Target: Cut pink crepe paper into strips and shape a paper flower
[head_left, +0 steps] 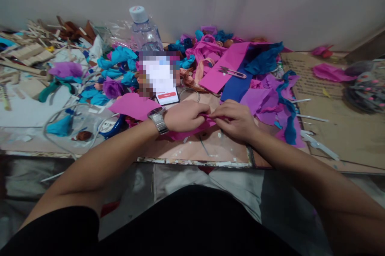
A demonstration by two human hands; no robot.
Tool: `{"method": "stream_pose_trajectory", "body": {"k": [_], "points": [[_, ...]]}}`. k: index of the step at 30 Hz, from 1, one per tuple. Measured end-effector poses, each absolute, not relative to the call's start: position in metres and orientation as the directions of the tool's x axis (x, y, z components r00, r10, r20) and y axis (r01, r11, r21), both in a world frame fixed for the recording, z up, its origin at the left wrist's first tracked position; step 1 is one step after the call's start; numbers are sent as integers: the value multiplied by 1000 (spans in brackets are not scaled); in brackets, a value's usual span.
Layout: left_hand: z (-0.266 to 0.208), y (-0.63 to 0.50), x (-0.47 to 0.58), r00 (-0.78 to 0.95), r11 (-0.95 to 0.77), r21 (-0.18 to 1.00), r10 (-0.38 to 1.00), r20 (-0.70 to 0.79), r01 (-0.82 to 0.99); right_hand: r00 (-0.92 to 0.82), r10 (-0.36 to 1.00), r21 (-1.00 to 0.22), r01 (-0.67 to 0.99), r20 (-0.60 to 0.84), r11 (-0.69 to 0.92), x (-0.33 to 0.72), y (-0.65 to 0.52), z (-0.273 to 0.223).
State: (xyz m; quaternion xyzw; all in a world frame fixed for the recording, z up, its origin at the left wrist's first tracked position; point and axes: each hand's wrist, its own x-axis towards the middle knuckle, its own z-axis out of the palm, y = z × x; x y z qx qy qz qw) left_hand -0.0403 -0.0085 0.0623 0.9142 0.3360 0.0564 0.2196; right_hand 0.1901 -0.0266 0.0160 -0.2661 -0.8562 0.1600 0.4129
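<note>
Low over the table's front part, my left hand and my right hand meet fingertip to fingertip. Between them they pinch a strip of pink crepe paper, which trails beneath my left hand. The fingers of both hands are closed on it, and they hide part of the strip. Just beyond my left hand lies a phone with a lit, blurred screen. Thread snips rest on a larger pink sheet behind my hands. A blue sheet lies beyond my right hand.
A water bottle stands at the back among crumpled paper flowers. Green-handled pliers, a white cable and wood sticks lie left. On the right are purple paper scraps, a white tool and cardboard.
</note>
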Motion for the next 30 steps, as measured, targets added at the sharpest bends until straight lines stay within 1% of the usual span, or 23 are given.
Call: {"method": "stream_pose_trajectory", "body": {"k": [4, 6, 11, 17, 20, 22, 30], "points": [[62, -8, -41, 789, -640, 556, 613, -45, 529, -507, 598, -492, 342, 621, 801, 191, -27, 16], [61, -7, -41, 788, -624, 591, 615, -33, 512, -496, 615, -491, 370, 614, 789, 191, -27, 16], [59, -6, -41, 766, -603, 623, 643, 8, 499, -505, 614, -473, 392, 606, 789, 191, -28, 18], [61, -7, -41, 779, -589, 639, 627, -24, 494, -476, 631, -490, 397, 613, 776, 191, -28, 17], [62, -9, -41, 771, -589, 622, 636, -36, 515, -477, 631, -496, 389, 612, 776, 191, -28, 16], [63, -10, -40, 763, -602, 590, 646, -35, 537, -480, 629, -498, 385, 611, 777, 191, -28, 16], [66, -15, -36, 713, -645, 391, 700, -45, 657, -495, 583, -468, 347, 644, 812, 190, -27, 16]]}}
